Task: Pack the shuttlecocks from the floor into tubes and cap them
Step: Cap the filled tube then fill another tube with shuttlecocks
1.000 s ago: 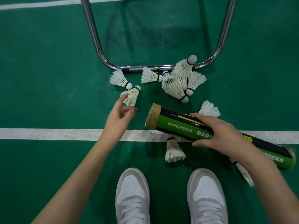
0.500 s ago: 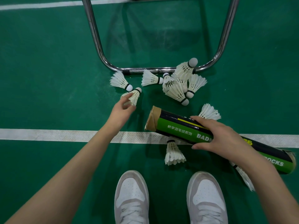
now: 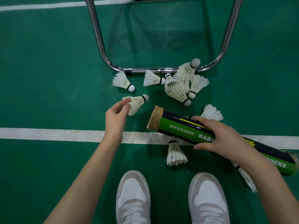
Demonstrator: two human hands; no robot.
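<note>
Shuttlecocks on the court floor, one tube in hand

Shuttlecocks lie scattered on a green court floor (image 3: 48,78), most of them near the curved base of a chrome frame (image 3: 100,46). The left hand (image 3: 115,118) pinches the feather skirt of one shuttlecock (image 3: 136,103) between curled fingertips, its cork end pointing up and to the right. Whether this shuttlecock rests on the floor or is just lifted off it cannot be told.

The right hand (image 3: 223,136) wraps around a tube (image 3: 181,128), thumb on the near side and fingers over the far side. The tube lies tilted, its open brown cardboard mouth toward the left hand, its other end running off to the lower right. Its label is green and black with a yellow stripe; it shows a row of Chinese characters, then "BAD" cut off by the hand, and further along "OCKS", with yellow digits partly hidden.

Just beyond the held shuttlecock lies a lone shuttlecock (image 3: 123,81), apart from the rest. To the right sits a clustered pile (image 3: 181,84), one piece leaning on the frame with its cork up. Another shuttlecock (image 3: 211,112) shows behind the tube, one (image 3: 175,152) lies under it on the near side across a white line (image 3: 48,134), and one more (image 3: 246,178) shows by the right forearm.

Two grey and white shoes (image 3: 133,198) stand at the bottom edge.
</note>
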